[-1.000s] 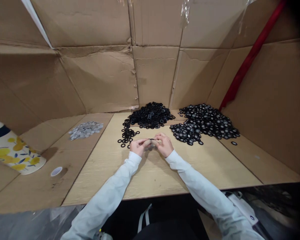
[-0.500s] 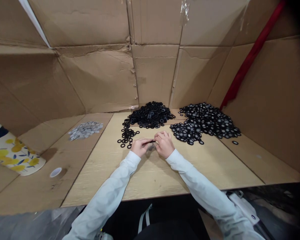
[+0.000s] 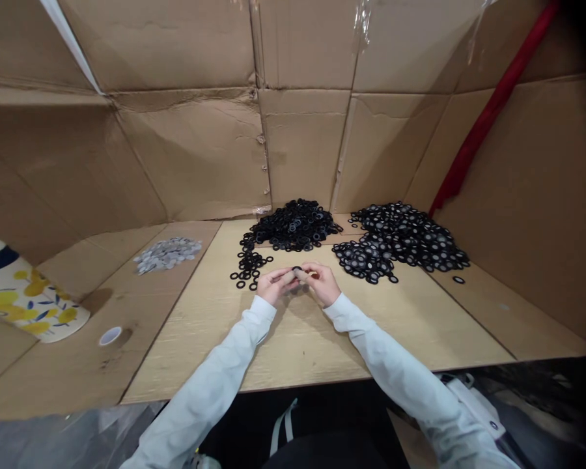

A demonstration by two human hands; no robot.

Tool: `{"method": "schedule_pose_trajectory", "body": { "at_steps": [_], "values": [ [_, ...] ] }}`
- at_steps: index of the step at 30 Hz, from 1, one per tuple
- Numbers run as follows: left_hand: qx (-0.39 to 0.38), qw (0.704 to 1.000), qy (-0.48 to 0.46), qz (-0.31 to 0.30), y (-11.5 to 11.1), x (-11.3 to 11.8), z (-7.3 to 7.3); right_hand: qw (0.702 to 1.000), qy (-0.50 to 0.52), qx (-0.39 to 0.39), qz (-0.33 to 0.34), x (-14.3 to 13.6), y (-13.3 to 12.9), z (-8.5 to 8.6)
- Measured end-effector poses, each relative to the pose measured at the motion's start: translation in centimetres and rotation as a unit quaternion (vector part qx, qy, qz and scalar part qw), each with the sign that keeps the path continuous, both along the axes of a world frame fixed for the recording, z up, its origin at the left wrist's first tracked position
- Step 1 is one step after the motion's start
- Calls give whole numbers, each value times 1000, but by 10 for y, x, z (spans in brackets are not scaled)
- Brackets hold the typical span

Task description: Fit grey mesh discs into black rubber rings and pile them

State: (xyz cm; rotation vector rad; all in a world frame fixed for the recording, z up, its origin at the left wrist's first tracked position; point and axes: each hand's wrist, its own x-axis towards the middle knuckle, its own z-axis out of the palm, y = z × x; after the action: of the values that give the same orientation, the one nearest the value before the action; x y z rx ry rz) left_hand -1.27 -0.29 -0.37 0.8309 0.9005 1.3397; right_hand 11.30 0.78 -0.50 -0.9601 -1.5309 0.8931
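Observation:
Between my two hands, just above the wooden board, is a small black ring (image 3: 297, 268), its middle partly covered by fingertips. My left hand (image 3: 273, 284) pinches it from the left, and my right hand (image 3: 323, 283) grips it from the right. Whether a grey disc sits inside the ring I cannot tell. Behind the hands rises a heap of black rings (image 3: 295, 225), with several loose ones spilling toward my left hand. To the right lies a large pile of black rings with pale grey centres (image 3: 405, 234). Flat grey discs (image 3: 168, 254) form a pile on the left.
Cardboard walls (image 3: 185, 156) enclose the board (image 3: 303, 358) at the back and sides. A floral container (image 3: 29, 296) and a small white roll (image 3: 111, 336) stand at left. A red strip (image 3: 488, 124) hangs down the right wall. One ring (image 3: 458, 280) lies apart at right.
The black ring has turned from edge-on to more face-on between my fingers. My right fingers have lowered and shifted around it. The piles look the same.

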Motion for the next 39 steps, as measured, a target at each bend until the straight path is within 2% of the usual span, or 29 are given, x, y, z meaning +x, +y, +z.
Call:
{"method": "schedule_pose_trajectory", "body": {
  "at_steps": [3,7,15,22,27,31,36,39],
  "values": [
    [20,1000,7,-23,-2,0,2,999,-28,23,-26,1,1,-2],
    [51,995,79,-16,-4,0,6,995,-71,59,-45,1,0,-4],
    [72,985,141,66,-5,3,3,976,-132,111,-131,1,-3,-6],
    [96,978,176,51,-6,-1,6,979,-145,115,-84,3,-4,-4],
    [136,962,234,48,-7,-3,9,969,-160,145,-117,3,-4,-5],
    [139,960,241,39,-7,-2,8,968,-161,152,-116,3,-5,-4],
    [124,969,210,33,-4,0,2,982,-129,124,-69,3,-5,0],
    [122,969,214,24,-4,0,-1,982,-129,117,-78,3,-4,0]
  ]
}}
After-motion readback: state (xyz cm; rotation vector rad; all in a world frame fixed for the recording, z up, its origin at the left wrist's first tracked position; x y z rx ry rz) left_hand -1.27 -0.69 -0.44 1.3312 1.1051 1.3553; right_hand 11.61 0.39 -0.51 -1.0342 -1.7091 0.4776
